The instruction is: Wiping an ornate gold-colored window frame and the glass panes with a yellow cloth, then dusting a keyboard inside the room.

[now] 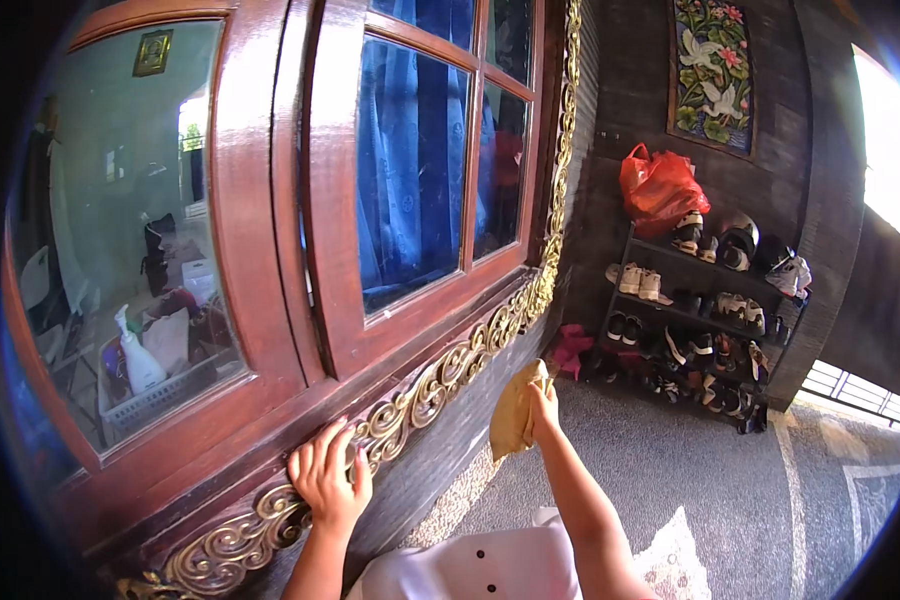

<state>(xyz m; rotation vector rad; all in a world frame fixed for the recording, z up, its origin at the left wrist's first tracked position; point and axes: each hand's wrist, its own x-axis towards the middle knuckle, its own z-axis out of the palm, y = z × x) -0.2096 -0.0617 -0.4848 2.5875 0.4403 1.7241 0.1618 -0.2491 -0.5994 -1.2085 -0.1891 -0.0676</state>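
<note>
My left hand [328, 474] rests on the wooden window sill, its fingers spread over the gilded scroll carving [429, 394] that runs along the window frame. A folded yellow cloth [511, 420] hangs from my right hand [543, 409], gripped at its upper edge, in front of the dark wall below the sill. Above my hands stands a reddish-brown wooden window [330, 225] with glass panes. Blue curtains [412, 165] show behind the right-hand panes. Through the left pane, a white spray bottle [139, 358] is visible in a plastic basket [157, 396].
A black shoe rack [690, 315] full of shoes stands against the dark wall at right. On its top lie a red plastic bag [660, 187] and a helmet [739, 238]. A carved crane panel [714, 75] hangs above. The floor [645, 457] is grey pebbled stone.
</note>
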